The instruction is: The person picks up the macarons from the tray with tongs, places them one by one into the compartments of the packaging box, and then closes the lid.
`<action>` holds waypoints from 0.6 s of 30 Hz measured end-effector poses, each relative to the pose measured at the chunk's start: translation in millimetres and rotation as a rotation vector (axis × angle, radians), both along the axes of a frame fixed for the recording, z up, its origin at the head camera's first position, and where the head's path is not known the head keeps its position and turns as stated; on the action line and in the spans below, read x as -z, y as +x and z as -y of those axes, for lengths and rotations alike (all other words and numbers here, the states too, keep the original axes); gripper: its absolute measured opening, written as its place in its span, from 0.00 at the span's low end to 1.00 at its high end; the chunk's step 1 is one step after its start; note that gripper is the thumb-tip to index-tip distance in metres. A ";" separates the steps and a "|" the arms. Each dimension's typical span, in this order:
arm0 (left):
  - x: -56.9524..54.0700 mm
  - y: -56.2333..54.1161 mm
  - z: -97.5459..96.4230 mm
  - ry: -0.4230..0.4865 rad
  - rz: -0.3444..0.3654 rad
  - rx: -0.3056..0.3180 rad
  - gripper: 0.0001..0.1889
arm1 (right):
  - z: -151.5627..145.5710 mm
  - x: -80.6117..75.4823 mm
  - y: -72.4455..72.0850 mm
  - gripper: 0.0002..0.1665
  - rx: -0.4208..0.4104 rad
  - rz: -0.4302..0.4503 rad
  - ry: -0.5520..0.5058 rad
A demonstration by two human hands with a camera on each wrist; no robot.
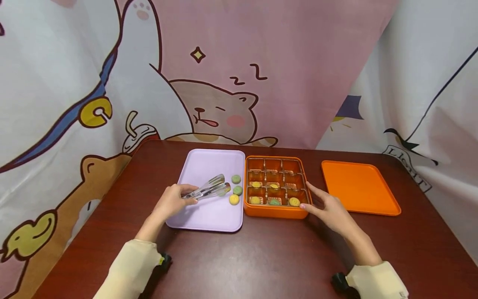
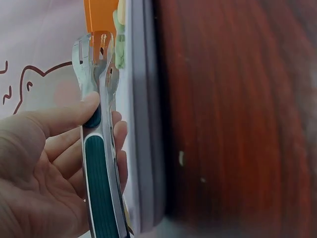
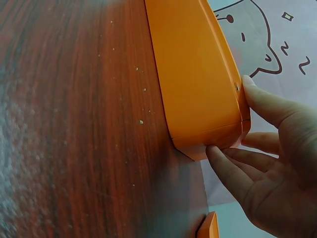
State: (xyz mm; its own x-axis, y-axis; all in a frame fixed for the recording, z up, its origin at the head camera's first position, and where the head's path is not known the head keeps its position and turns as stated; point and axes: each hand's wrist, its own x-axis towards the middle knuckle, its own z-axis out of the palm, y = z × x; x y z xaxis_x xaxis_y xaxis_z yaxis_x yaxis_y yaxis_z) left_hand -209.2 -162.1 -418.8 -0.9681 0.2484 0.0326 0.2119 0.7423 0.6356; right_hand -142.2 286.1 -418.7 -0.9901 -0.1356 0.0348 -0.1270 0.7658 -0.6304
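Note:
My left hand (image 1: 172, 202) grips a pair of metal tongs (image 1: 203, 191) over the lilac tray (image 1: 201, 222). Green grip pads (image 2: 101, 186) line their handles in the left wrist view. The tong heads overlap a green cookie (image 1: 223, 190). Just right of them lie two more green cookies (image 1: 236, 179) and a yellow cookie (image 1: 234, 199). My right hand (image 1: 330, 210) holds the front right corner of the orange box (image 1: 274, 212), thumb on the front edge and fingers along the side. The box's divided insert carries yellow cookies (image 1: 294, 202) and a green cookie (image 1: 274, 202) in its front row.
Two more yellow cookies (image 1: 256, 184) sit in the box's middle row. An orange lid-like tray (image 1: 360, 187) lies to the right of the box. Small crumbs (image 3: 141, 122) dot the dark wooden table (image 1: 261, 257). A printed cloth (image 1: 291, 74) hangs behind it.

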 end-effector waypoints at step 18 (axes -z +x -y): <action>2.9 1.5 4.6 -0.057 0.002 -0.054 0.14 | -1.4 1.9 0.8 0.48 0.009 -0.011 -0.008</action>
State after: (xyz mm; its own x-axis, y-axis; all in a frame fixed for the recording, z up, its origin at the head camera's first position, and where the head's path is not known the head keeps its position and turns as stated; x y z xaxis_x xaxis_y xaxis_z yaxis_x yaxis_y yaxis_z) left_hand -207.6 -166.7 -421.7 -0.9803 0.1969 0.0176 0.1688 0.7875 0.5927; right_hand -141.4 287.5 -420.6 -0.9909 -0.1262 0.0467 -0.1270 0.7619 -0.6351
